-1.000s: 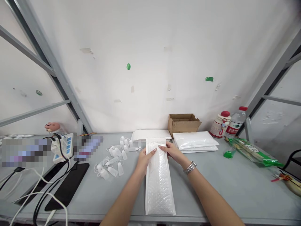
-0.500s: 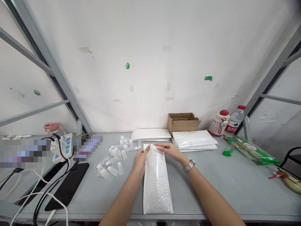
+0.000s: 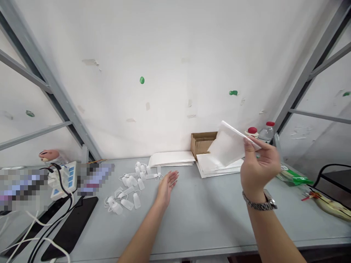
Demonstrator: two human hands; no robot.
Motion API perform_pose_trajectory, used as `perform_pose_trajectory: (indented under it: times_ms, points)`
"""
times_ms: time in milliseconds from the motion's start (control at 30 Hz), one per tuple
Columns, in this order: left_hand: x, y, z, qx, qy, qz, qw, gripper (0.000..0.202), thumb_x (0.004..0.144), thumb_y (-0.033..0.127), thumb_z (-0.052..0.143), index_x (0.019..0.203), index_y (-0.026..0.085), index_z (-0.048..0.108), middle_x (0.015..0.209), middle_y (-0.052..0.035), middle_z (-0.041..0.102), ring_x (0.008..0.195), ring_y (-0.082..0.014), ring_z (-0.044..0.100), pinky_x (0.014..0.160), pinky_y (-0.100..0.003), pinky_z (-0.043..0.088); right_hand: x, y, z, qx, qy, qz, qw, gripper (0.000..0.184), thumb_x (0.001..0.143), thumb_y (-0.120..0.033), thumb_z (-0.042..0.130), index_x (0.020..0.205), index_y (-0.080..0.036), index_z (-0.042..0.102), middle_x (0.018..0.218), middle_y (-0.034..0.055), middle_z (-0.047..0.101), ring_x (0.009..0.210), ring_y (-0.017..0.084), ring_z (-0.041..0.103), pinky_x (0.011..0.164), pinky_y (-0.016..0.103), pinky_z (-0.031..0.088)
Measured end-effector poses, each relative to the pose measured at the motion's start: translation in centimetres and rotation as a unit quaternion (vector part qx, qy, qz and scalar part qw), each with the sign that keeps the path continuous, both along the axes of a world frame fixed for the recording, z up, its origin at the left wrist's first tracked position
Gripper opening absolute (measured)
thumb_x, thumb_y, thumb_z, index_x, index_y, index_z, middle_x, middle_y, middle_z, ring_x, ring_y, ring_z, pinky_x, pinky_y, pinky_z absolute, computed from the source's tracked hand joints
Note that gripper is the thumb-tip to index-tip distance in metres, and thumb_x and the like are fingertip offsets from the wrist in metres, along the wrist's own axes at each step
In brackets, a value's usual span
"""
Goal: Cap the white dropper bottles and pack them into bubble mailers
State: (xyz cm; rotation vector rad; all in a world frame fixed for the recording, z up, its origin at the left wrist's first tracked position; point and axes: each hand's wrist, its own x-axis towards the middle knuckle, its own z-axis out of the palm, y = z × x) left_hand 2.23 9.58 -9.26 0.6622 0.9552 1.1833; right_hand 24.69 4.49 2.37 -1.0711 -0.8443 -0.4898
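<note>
My right hand (image 3: 257, 168) is raised above the grey table (image 3: 208, 215) with its fingers pinched on a white bubble mailer (image 3: 229, 144). The mailer hangs tilted in the air over a stack of white mailers (image 3: 211, 167). My left hand (image 3: 166, 185) hovers low over the table, fingers stretched out and empty, just right of several small white plastic bottles (image 3: 128, 186). A metal watch sits on my right wrist.
A flat pile of empty mailers (image 3: 171, 158) and an open cardboard box (image 3: 201, 142) sit by the wall. Two red-capped bottles (image 3: 264, 132) stand behind my right hand. A green packet (image 3: 294, 178) lies at right. A power strip (image 3: 64, 177), cables and a black phone (image 3: 70, 228) lie at left.
My right hand has lifted the mailer off the table and swung it up to the right over the stack. My left hand let go and opened.
</note>
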Motion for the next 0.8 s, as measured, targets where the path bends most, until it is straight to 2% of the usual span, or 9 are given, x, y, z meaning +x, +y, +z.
perform_pose_trajectory:
  times_ms: [33,100,167,267,333,367,467,667,800]
  points:
    - [0.0,0.0,-0.1,0.001,0.005,0.001,1.0,0.023,0.073,0.036,0.062,0.082,0.016,0.068,0.116,-0.0151,0.065,0.108,-0.0241,0.06,0.093,-0.035,0.041,0.4,0.0,0.0,0.01,-0.057,-0.04,0.998,0.022,0.084,-0.031,0.06,0.099,-0.017,0.066,0.089,0.0079,0.066,0.086,0.022,0.058,0.081,0.04,0.046]
    - [0.1,0.0,-0.2,0.002,0.017,0.001,1.0,0.024,0.07,0.036,0.064,0.082,0.015,0.069,0.115,-0.0155,0.066,0.106,-0.0245,0.061,0.09,-0.034,0.042,1.0,0.7,-1.5,-0.033,-0.183,-0.065,0.98,0.019,0.087,-0.025,0.056,0.101,-0.018,0.067,0.088,0.0083,0.068,0.088,0.023,0.057,0.083,0.041,0.046]
    - [0.2,0.0,-0.3,0.002,0.027,0.005,1.0,0.026,0.068,0.037,0.064,0.081,0.016,0.069,0.113,-0.015,0.067,0.105,-0.0245,0.061,0.088,-0.034,0.043,1.7,2.2,-4.6,-0.125,-0.302,-0.038,0.944,0.024,0.09,-0.019,0.047,0.106,-0.019,0.065,0.09,0.009,0.07,0.087,0.023,0.057,0.084,0.041,0.046]
    - [0.2,0.0,-0.4,0.004,0.031,0.016,0.999,0.026,0.065,0.037,0.065,0.08,0.016,0.07,0.108,-0.0145,0.069,0.102,-0.0241,0.062,0.085,-0.032,0.043,2.9,4.5,-9.7,-0.247,-0.434,0.019,0.866,0.035,0.091,-0.01,0.035,0.109,-0.017,0.064,0.101,0.0117,0.07,0.09,0.024,0.058,0.081,0.04,0.048]
    - [0.2,0.1,-0.4,0.006,0.029,0.02,0.999,0.026,0.064,0.037,0.066,0.079,0.015,0.07,0.105,-0.0144,0.07,0.099,-0.0236,0.063,0.083,-0.032,0.043,3.5,5.6,-12.1,-0.283,-0.475,0.037,0.832,0.037,0.09,-0.007,0.034,0.107,-0.016,0.065,0.102,0.0138,0.069,0.091,0.025,0.058,0.078,0.04,0.049]
    - [0.2,0.1,-0.4,0.007,0.029,0.018,0.999,0.027,0.063,0.037,0.066,0.079,0.015,0.07,0.104,-0.0144,0.07,0.097,-0.0232,0.064,0.082,-0.031,0.043,3.7,6.0,-12.7,-0.289,-0.486,0.045,0.823,0.036,0.09,-0.007,0.033,0.105,-0.015,0.065,0.101,0.0146,0.068,0.092,0.025,0.058,0.079,0.04,0.05]
    - [0.3,0.0,-0.4,0.003,0.03,0.011,0.999,0.027,0.063,0.037,0.066,0.078,0.015,0.07,0.102,-0.0142,0.071,0.093,-0.0219,0.064,0.081,-0.031,0.044,3.9,6.8,-12.9,-0.28,-0.492,0.066,0.822,0.033,0.092,-0.009,0.035,0.102,-0.014,0.065,0.097,0.015,0.068,0.092,0.025,0.057,0.082,0.042,0.049]
    - [0.3,0.1,-0.6,0.001,0.028,0.013,1.0,0.026,0.063,0.036,0.066,0.078,0.015,0.07,0.101,-0.0131,0.071,0.089,-0.02,0.065,0.079,-0.029,0.044,3.2,7.6,-11.8,-0.249,-0.429,0.087,0.864,0.029,0.093,-0.015,0.037,0.103,-0.016,0.064,0.097,0.0132,0.067,0.093,0.024,0.055,0.085,0.042,0.047]
    - [0.2,0.1,-0.6,0.002,0.026,0.012,1.0,0.025,0.063,0.035,0.066,0.077,0.016,0.071,0.098,-0.0123,0.071,0.088,-0.0195,0.065,0.077,-0.028,0.044,2.3,7.6,-12.0,-0.277,-0.464,0.092,0.836,0.028,0.093,-0.017,0.038,0.097,-0.016,0.066,0.093,0.0132,0.067,0.09,0.024,0.056,0.082,0.038,0.047]
